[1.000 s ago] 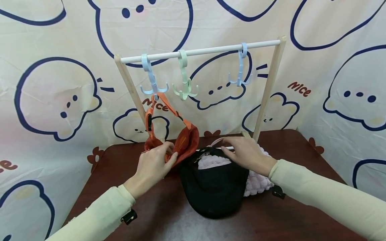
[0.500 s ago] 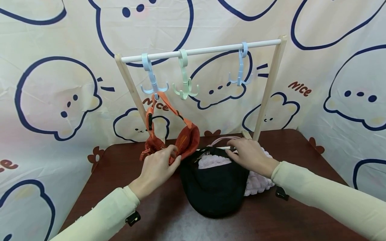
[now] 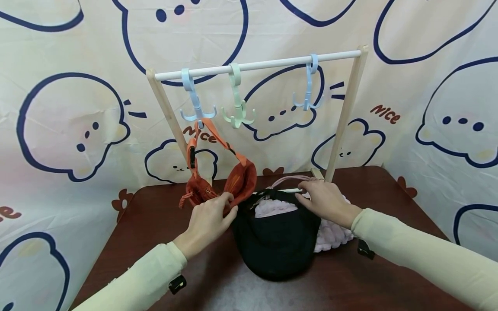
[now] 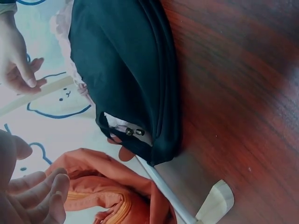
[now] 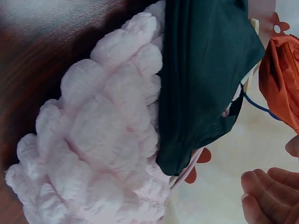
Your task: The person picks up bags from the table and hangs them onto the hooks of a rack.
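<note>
An orange bag hangs by its strap from the left blue hook. My left hand is in front of its lower part, fingers loosely bent; the left wrist view shows a gap between thumb and fingers, with nothing held. On the table lies a black bag, dark green in the wrist views, overlapping a puffy pale pink bag. Above these two bags hovers my right hand, its fingers relaxed and holding nothing. The pink bag's cord handle rises just behind the right hand.
A rack with a white top rod and wooden legs stands at the back of the brown table. A green hook and another blue hook hang from the rod. Behind is a cartoon-printed cloth.
My left hand has shifted right and slightly down across the orange bag's front. My right hand has drifted a little to the right. The bags on the table have stayed put.
</note>
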Motion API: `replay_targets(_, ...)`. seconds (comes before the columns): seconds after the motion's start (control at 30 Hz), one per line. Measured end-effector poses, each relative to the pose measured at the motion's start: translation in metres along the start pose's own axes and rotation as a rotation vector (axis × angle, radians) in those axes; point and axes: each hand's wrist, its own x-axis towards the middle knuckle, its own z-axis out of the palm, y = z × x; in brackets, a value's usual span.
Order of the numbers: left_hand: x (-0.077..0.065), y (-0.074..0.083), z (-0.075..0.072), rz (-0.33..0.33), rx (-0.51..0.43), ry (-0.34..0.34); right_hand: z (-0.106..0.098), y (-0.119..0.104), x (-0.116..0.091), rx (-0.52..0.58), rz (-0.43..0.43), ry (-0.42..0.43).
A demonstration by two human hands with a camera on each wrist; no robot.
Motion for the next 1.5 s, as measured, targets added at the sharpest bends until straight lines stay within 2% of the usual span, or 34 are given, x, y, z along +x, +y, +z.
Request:
replay_targets(0.27,0.0,0.001,0.01,-0.014,0.003,-0.037,0.005,0.006,-0.003,-0.026,0.019,-0.057)
replay_targets(0.43,-0.001,0.002,0.019,-0.032,0.004,-0.087,0.01,0.011,-0.006,-0.037,0.006,-0.062)
replay_targets(0.63,-0.003,0.001,0.028,-0.046,0.015,-0.11,0.018,0.016,-0.01,-0.038,0.01,-0.061)
replay_targets(0.87,-0.006,-0.001,0.039,-0.026,0.046,-0.164,0.025,0.02,-0.012,-0.039,0.022,-0.071)
replay_targets(1.0,-0.008,-0.002,0.046,-0.018,0.022,-0.198,0.027,0.023,-0.013,-0.042,0.05,-0.106)
replay_targets(1.27,-0.009,-0.002,0.059,-0.051,-0.019,-0.272,0.03,0.022,-0.014,-0.047,0.052,-0.152)
replay_targets(1.5,-0.005,-0.004,0.067,-0.057,-0.033,-0.295,0.03,0.021,-0.013,-0.016,0.063,-0.175)
